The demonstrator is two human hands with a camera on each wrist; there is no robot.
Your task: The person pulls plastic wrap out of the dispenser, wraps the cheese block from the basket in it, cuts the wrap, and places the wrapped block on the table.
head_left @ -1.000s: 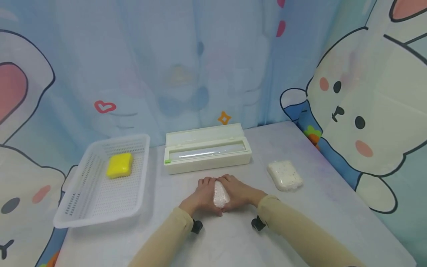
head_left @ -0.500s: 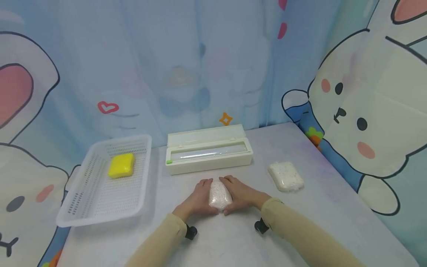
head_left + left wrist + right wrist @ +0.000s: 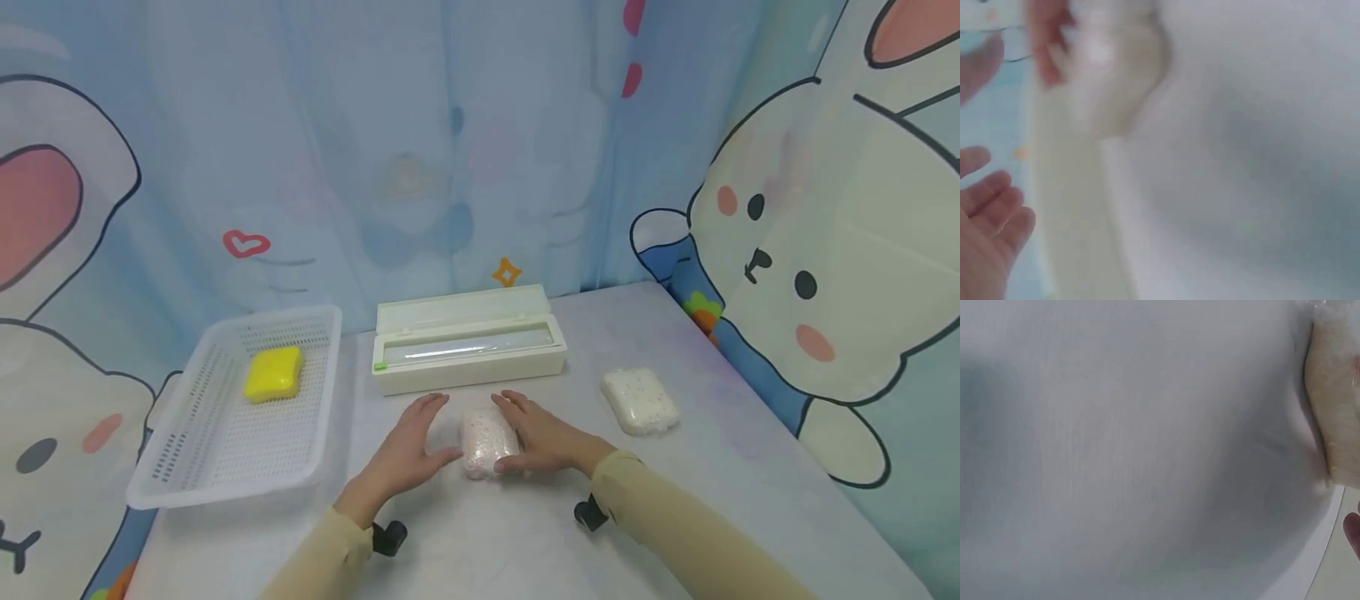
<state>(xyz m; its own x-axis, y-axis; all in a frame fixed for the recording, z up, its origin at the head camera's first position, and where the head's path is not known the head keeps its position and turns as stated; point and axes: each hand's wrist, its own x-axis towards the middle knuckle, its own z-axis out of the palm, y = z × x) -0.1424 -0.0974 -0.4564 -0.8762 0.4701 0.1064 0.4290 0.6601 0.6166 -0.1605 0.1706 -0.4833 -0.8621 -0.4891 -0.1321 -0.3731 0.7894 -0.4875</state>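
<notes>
A pale, speckled block wrapped in clear film (image 3: 486, 442) lies on the table in front of me. To its left, my left hand (image 3: 405, 450) is held apart from it, fingers spread and thumb pointing at its side. My right hand (image 3: 547, 437) stays at the block's right side, fingers by the far corner and thumb overlapping the near one. The left wrist view is blurred but shows the wrapped block (image 3: 1125, 81) beside loosely bent left fingers (image 3: 1007, 209). At the right edge of the right wrist view, only part of the block (image 3: 1335, 412) shows.
Behind the hands stands a cream cling film dispenser (image 3: 468, 367), lid raised, film roll visible. A white perforated basket (image 3: 322, 442) with a yellow block (image 3: 273, 374) is at left. Another wrapped pale block (image 3: 640, 402) lies at right. Printed curtains border the table.
Both hands were pressed round the wrapped block; the left hand has let go and moved left. The block now shows more fully, while the right hand has stayed at its side.
</notes>
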